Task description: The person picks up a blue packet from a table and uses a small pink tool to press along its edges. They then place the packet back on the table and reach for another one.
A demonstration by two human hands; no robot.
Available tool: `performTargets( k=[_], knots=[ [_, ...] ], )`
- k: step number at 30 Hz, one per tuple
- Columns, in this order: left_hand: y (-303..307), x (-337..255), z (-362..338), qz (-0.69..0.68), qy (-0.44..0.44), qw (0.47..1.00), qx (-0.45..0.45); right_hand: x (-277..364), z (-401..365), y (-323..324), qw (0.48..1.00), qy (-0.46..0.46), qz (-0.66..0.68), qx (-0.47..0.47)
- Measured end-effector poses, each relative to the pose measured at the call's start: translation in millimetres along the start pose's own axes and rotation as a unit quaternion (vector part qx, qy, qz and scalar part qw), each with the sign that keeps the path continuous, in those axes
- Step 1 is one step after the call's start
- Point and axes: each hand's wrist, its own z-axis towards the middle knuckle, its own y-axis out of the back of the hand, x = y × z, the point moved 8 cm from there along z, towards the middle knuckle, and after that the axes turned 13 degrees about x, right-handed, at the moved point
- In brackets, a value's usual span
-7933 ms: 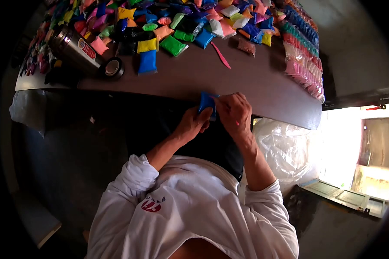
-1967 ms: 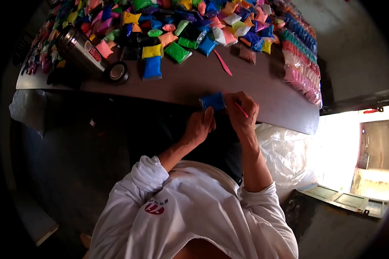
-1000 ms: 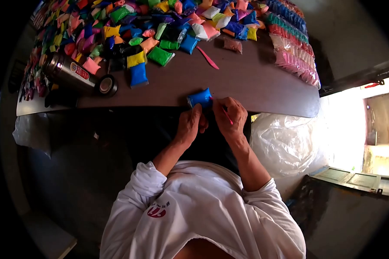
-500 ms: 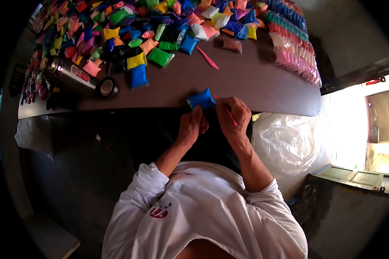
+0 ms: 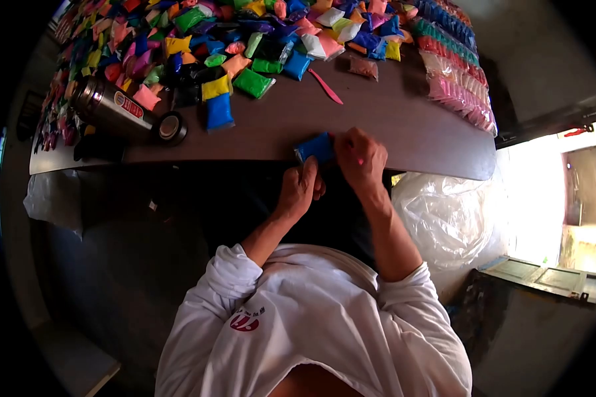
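Note:
At the table's near edge my left hand [image 5: 300, 189] pinches a small blue clay packet [image 5: 314, 148] in clear wrapping, thumb on top. My right hand [image 5: 362, 159] is closed at the packet's right end, its fingers curled round a slim pink plastic tool [image 5: 359, 161]. Only bits of that tool show, one of them by the packet's end; the rest is hidden by the fingers. A pink plastic knife [image 5: 326, 87] lies farther back on the table. Left of it, another blue packet [image 5: 219, 112] rests against a yellow packet [image 5: 216, 88].
A heap of coloured packets [image 5: 251, 45] covers the back and left of the brown table [image 5: 258, 135]. Rows of bagged packets [image 5: 453, 79] line the right side. A steel flask [image 5: 116, 106] lies at left beside a round black lid [image 5: 170, 128]. Clear plastic bags [image 5: 444, 218] hang below right.
My right hand has turned and risen slightly at the packet's end, so less of the pink tool shows. The blue packet has tilted a little in my left hand. The view has shifted slightly.

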Motion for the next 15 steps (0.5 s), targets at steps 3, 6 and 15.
performTargets(
  k=[3,6,15],
  knots=[
    [4,1,5,0.028,0.022,0.999,-0.004,1,10,14,0.999,-0.038,-0.006,0.008],
    [-1,6,-1,-0.013,0.013,1.0,0.013,14,2,8,0.998,0.015,0.046,0.05],
    [-2,4,-3,-0.001,-0.007,1.0,0.026,0,-6,16,0.979,-0.118,0.165,0.008]
  ],
)
